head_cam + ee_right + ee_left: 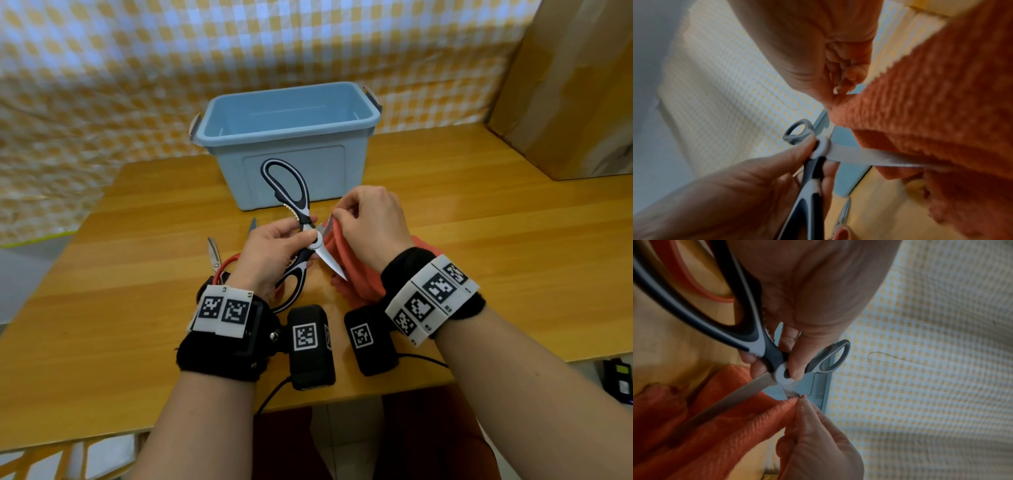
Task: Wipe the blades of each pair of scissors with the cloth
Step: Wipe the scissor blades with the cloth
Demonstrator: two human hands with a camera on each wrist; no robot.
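Over the table [479, 219], near its front edge: we hold black-and-white scissors [301, 219] and an orange cloth [359, 274] between our two hands.
Left hand [270, 250]: we grip the scissors at the pivot, thumb on top of it and fingers curled underneath.
Scissors: they are spread wide open, one handle loop pointing up toward the bin [291, 137] and the other down toward our wrist.
Lower blade: it points down and to the right, lying against the cloth.
Upper blade: it points toward our right hand [370, 226]; its tip is hidden by the cloth.
Right hand: our thumb and forefinger pinch a fold of cloth around the upper blade, close to the pivot.
Cloth: the rest of it hangs from our fingers and bunches on the table under our right wrist.
Other scissors: a red-handled pair [219, 260] lies on the table just left of our left hand, and another blade tip [252, 226] shows behind that hand.
Bin: blue and lidless, it stands on the table behind the scissors.
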